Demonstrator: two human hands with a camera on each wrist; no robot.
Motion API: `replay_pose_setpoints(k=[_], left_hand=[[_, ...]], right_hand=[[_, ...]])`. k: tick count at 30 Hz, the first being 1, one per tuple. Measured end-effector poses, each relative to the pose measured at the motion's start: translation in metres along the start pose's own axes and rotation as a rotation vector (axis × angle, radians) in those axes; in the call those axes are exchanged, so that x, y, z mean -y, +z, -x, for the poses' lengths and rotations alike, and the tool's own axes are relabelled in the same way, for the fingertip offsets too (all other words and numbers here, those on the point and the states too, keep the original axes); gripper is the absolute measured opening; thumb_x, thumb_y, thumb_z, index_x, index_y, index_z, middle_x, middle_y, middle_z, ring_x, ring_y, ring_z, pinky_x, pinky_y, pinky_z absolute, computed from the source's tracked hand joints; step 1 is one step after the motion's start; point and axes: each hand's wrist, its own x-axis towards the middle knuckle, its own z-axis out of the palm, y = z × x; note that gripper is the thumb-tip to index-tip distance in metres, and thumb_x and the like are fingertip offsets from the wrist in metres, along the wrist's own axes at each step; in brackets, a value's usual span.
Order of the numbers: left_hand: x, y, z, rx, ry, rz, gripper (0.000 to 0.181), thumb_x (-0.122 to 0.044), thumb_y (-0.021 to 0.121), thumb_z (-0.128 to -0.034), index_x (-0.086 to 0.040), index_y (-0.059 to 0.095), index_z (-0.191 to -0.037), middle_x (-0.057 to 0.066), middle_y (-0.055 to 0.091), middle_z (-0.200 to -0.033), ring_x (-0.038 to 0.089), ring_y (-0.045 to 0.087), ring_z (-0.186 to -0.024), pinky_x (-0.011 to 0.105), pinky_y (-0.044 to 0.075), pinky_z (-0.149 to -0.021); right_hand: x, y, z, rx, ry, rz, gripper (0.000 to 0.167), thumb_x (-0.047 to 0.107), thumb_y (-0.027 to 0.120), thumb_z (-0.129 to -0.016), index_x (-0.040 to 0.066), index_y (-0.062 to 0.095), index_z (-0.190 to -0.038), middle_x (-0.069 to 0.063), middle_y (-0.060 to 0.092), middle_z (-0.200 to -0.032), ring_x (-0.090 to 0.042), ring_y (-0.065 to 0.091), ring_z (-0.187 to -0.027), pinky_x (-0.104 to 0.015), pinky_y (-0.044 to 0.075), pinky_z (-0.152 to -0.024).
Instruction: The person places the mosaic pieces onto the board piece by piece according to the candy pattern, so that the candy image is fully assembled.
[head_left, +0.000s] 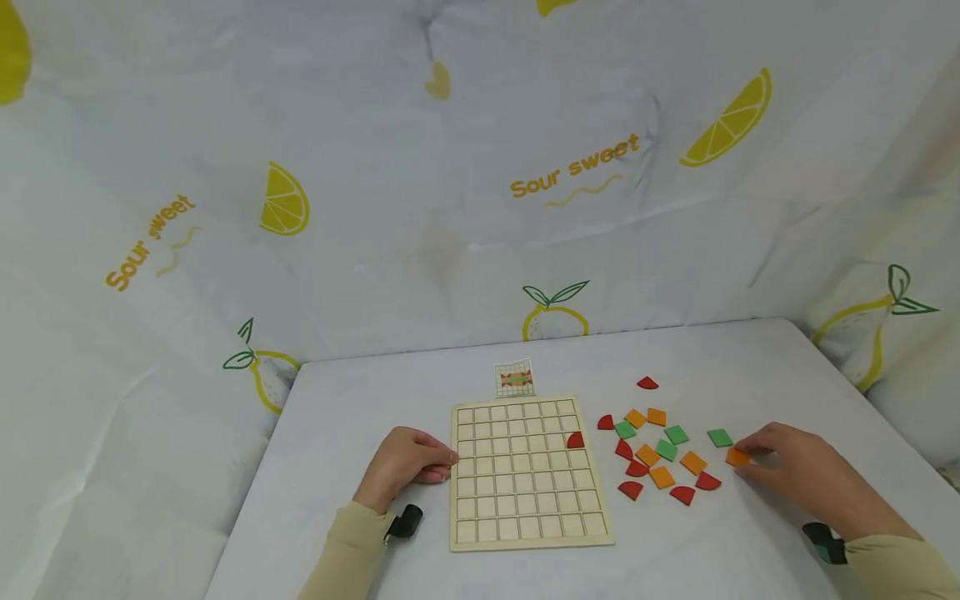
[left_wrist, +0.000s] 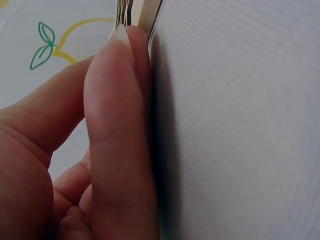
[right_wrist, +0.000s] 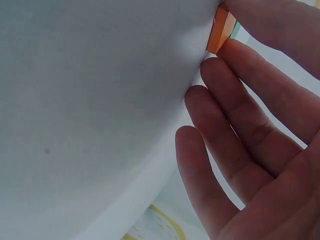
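Orange tile [head_left: 738,457] sits pinched in the right hand [head_left: 804,467], just beside a green tile [head_left: 720,438]; from afar I see the wooden board [head_left: 527,483] at nine o'clock, its edge gripped by the nearer left hand [head_left: 402,465].

Eight red quarter-circle tiles [head_left: 575,441]: one on the wooden grid board [head_left: 524,483], seven loose to its right. Six orange square tiles [head_left: 693,462], four green square tiles [head_left: 677,435]. One board, one pattern card [head_left: 514,379]. Two hands [head_left: 406,462], two wrist cameras [head_left: 407,521], two printed lemon slices [head_left: 285,200].
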Motion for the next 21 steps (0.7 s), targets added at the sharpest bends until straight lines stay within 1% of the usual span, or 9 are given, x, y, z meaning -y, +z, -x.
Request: replay_pose_setpoints(k=[6, 10, 15, 18, 21], left_hand=[[0.000, 0.001, -0.001, -0.003, 0.006, 0.005, 0.019, -0.012, 0.085, -0.0908, 0.003, 0.080, -0.101, 0.011, 0.084, -0.094, 0.009, 0.076, -0.068, 0.024, 0.067, -0.067], [0.000, 0.001, -0.001, -0.005, -0.001, 0.002, 0.018, -0.013, 0.085, -0.0915, 0.002, 0.080, -0.101, 0.010, 0.084, -0.094, 0.008, 0.076, -0.068, 0.024, 0.066, -0.067], [0.001, 0.001, -0.003, -0.007, -0.013, -0.007, 0.017, -0.013, 0.085, -0.0920, 0.001, 0.080, -0.101, 0.010, 0.084, -0.095, 0.008, 0.076, -0.068, 0.023, 0.066, -0.067], [0.002, 0.001, -0.003, -0.009, -0.013, -0.009, 0.017, -0.013, 0.084, -0.0922, 0.001, 0.081, -0.101, 0.011, 0.084, -0.096, 0.008, 0.076, -0.068, 0.024, 0.066, -0.067], [0.002, 0.001, -0.002, -0.007, -0.012, -0.004, 0.016, -0.013, 0.084, -0.0923, 0.001, 0.081, -0.101, 0.011, 0.084, -0.097, 0.008, 0.076, -0.069, 0.024, 0.067, -0.068]], right_hand=[[0.002, 0.000, 0.003, -0.005, 0.005, -0.007, 0.036, 0.019, 0.092, -0.085, 0.000, 0.079, -0.112, -0.011, 0.075, -0.104, -0.041, 0.066, -0.101, -0.067, 0.058, -0.092], [0.012, -0.004, 0.002, -0.009, -0.006, -0.020, 0.036, 0.020, 0.091, -0.087, 0.000, 0.079, -0.114, -0.012, 0.075, -0.106, -0.040, 0.066, -0.102, -0.067, 0.059, -0.092], [0.038, -0.005, -0.005, -0.007, -0.046, -0.048, 0.033, 0.025, 0.090, -0.089, 0.005, 0.080, -0.113, -0.008, 0.074, -0.106, -0.034, 0.066, -0.101, -0.062, 0.063, -0.090], [0.060, -0.002, -0.012, 0.003, -0.074, -0.066, 0.030, 0.028, 0.089, -0.090, 0.008, 0.081, -0.113, -0.006, 0.074, -0.108, -0.032, 0.066, -0.102, -0.057, 0.064, -0.089], [0.081, 0.004, -0.019, 0.007, -0.115, -0.078, 0.027, 0.028, 0.088, -0.091, 0.011, 0.082, -0.111, -0.004, 0.073, -0.108, -0.029, 0.066, -0.102, -0.052, 0.065, -0.088]])
